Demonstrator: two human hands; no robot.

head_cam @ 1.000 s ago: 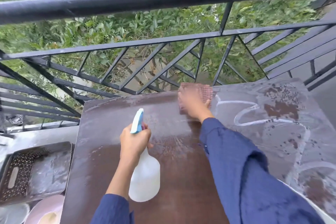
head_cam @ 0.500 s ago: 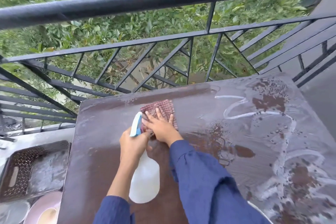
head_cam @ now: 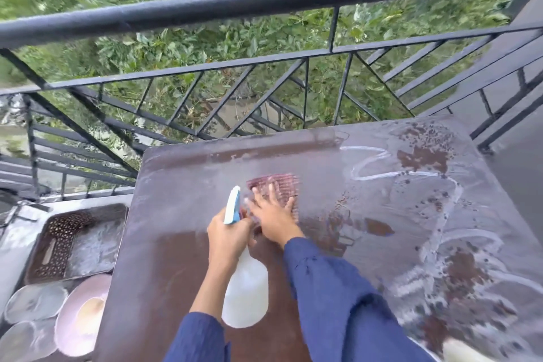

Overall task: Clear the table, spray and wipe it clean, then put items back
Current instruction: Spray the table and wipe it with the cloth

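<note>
The brown table (head_cam: 182, 258) is wet, with white streaks and dark patches on its right half. My left hand (head_cam: 227, 239) grips the neck of a white spray bottle (head_cam: 246, 291) with a blue trigger; the bottle stands upright over the table's near middle. Just right of it, my right hand (head_cam: 274, 219) lies flat with fingers spread on a reddish checked cloth (head_cam: 274, 184), pressing it onto the tabletop. The cloth is blurred with motion.
A black metal railing (head_cam: 264, 3) runs along the far edge of the table, with foliage beyond. Left of the table, lower down, lie a brown perforated tray (head_cam: 73, 241), a pink bowl (head_cam: 79, 314) and clear lids (head_cam: 32, 303).
My right hand slid the cloth from the far middle edge toward me and left, next to the spray bottle. The camera view swung left. The left hand kept the bottle in place.
</note>
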